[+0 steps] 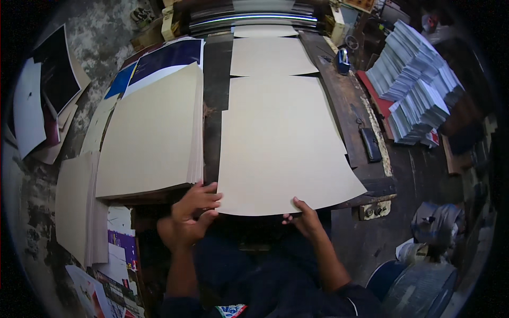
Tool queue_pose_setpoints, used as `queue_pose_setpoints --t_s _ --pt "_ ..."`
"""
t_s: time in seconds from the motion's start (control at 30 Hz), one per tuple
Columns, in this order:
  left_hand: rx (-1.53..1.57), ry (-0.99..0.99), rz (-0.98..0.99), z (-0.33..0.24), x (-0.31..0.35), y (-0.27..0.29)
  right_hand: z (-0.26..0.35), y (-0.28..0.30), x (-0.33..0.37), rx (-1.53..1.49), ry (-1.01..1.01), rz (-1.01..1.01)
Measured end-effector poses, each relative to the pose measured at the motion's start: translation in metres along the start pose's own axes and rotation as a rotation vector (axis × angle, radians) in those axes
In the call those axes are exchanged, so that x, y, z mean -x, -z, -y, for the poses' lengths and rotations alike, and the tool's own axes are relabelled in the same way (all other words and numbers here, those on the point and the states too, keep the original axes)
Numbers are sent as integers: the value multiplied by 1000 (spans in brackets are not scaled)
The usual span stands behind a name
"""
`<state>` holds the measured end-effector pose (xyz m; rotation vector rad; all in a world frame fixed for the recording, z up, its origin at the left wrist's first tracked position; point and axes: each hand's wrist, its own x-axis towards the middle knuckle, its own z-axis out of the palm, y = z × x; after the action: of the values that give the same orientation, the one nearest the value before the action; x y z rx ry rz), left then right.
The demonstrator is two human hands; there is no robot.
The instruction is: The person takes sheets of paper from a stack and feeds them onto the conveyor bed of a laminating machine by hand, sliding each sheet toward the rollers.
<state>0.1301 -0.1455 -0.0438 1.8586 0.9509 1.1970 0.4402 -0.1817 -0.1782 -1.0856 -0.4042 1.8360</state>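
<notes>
Resting along the middle of the dark, flat worktable (216, 74), the large, cream, paperboard sheet (286, 159) has its near edge toward the person; its far edge is hard to make out, as it seems to overlap another cream sheet beyond. The right hand (306, 218) pinches the near edge, thumb on top and fingers beneath; the left hand (196, 209) has bent fingers at the near left corner, though I cannot tell whether they grip or only touch it.

The sheet looks light for its breadth, springy rather than limp, with a matt face that is probably not very slippery; its corners would likely crease first, so two spread holds on the near edge, with flat fingers beneath, should suit it best.

On the left, a narrow dark strip of table separates it from the thick stack of cream paperboard (148, 130); on the right, its flared near corner reaches over the worn brown wooden side board (339, 106), where a small black oblong case (370, 144) lies near the edge; at the far end, shiny metal rollers (254, 21) span the table; toward the person, the near edge is unobstructed except for the hands.
</notes>
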Motion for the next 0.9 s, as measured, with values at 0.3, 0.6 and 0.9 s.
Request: queue_pose_setpoints --t_s 0.3,0.6,0.9 --pt "-689 -17 -175 7 -22 56 -28 13 21 19 -84 -9" --pt "-602 120 -224 33 -19 65 -56 20 72 64 -113 10" --pt "-635 114 -229 29 -19 66 -45 9 69 -32 -78 -16"
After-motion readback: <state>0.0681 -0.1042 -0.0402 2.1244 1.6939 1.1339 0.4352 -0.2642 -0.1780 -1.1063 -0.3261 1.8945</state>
